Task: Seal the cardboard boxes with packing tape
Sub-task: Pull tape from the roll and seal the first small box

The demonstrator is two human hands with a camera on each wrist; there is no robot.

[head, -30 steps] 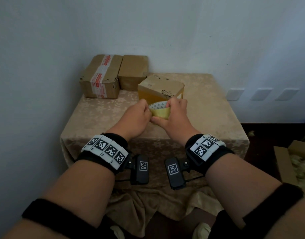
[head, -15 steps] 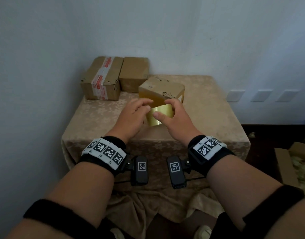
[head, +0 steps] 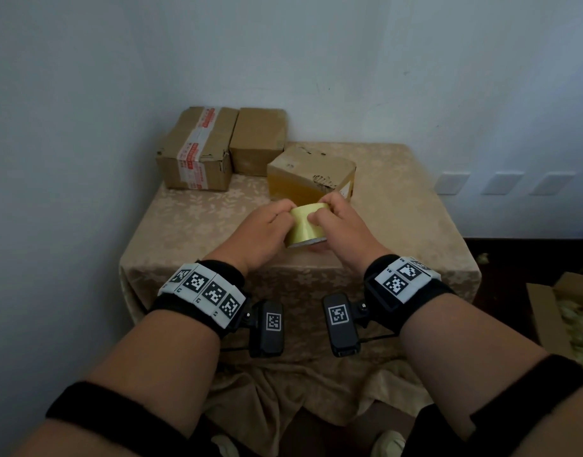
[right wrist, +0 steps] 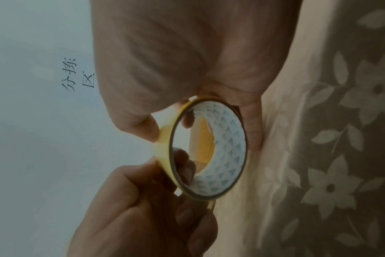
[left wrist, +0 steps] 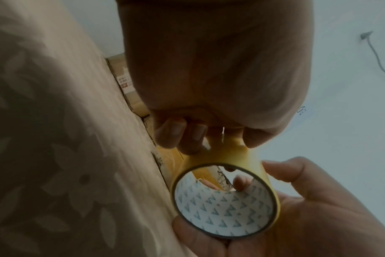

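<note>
A roll of yellow packing tape [head: 305,227] with a white patterned core [left wrist: 224,205] is held above the table's middle, between both hands. My left hand [head: 285,214] pinches the tape at the roll's outer surface, its fingertips [left wrist: 178,135] curled on the yellow band. My right hand [head: 319,212] grips the roll [right wrist: 209,147] with its thumb [right wrist: 141,125] on the outside and its fingers round the far rim. Just behind the hands a cardboard box [head: 311,173] sits at an angle, with yellow tape on its front face.
Two more cardboard boxes stand at the back left against the wall, one with red-and-white tape [head: 197,150] and a plain one [head: 257,140]. A beige floral cloth covers the table [head: 398,206]. An open box [head: 567,311] sits on the floor at the right.
Half a second ago both hands were loose around the roll. They now grip it, a little nearer to me, and the roll's yellow side faces up instead of its core.
</note>
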